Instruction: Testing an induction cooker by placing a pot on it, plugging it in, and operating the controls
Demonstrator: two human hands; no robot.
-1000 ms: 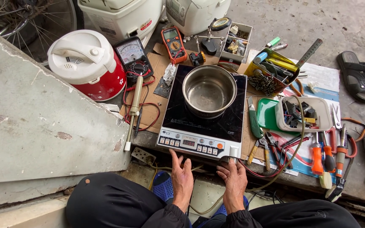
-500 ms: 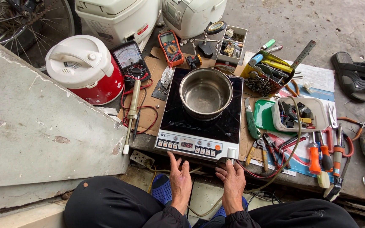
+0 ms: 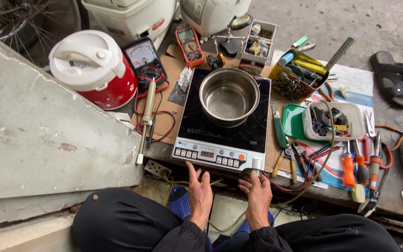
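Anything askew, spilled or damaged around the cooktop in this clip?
Nothing looks spilled or broken. The steel pot sits upright and empty on the black induction cooktop, whose front edge overhangs the board near the left hand and right hand. Screwdrivers and red wires lie scattered loosely around it.

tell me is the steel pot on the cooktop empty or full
Empty: the steel pot stands upright on the black cooktop, and its bare metal bottom shows.

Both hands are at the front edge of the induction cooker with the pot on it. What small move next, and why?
Probably press a button on the control panel with the right hand: the steel pot already sits on the induction cooker, the display seems lit, and both hands, including the left hand, rest empty just below it.
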